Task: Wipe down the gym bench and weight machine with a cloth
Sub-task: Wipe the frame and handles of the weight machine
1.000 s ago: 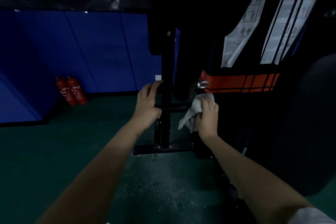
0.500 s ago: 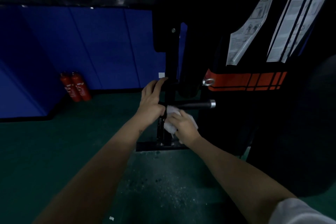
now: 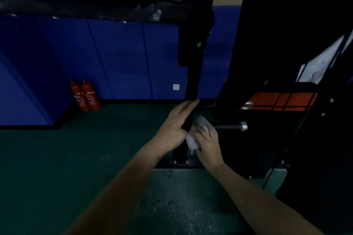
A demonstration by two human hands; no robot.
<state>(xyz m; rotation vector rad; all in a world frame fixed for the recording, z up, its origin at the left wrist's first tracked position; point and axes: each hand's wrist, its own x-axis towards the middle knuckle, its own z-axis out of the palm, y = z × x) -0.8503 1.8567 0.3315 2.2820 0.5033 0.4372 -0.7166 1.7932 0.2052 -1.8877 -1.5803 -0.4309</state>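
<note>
A black upright post (image 3: 193, 74) of the weight machine rises in the middle of the dim view. My left hand (image 3: 174, 127) wraps around the post low down, fingers pointing up along it. My right hand (image 3: 207, 144) presses a crumpled white cloth (image 3: 198, 131) against the post just right of my left hand. A black horizontal peg with a silver end cap (image 3: 243, 126) sticks out to the right of the cloth. The machine's body with an orange band (image 3: 277, 101) stands at the right.
Two red fire extinguishers (image 3: 85, 95) stand on the green floor (image 3: 76, 158) against the blue padded wall (image 3: 114, 59). The post's black base plate (image 3: 177, 163) lies on the floor below my hands. White instruction sheets (image 3: 321, 66) hang on the machine at upper right.
My right hand carried the cloth left from the end of the horizontal peg to the post beside my left hand. My left hand has kept its grip; the view has shifted left.
</note>
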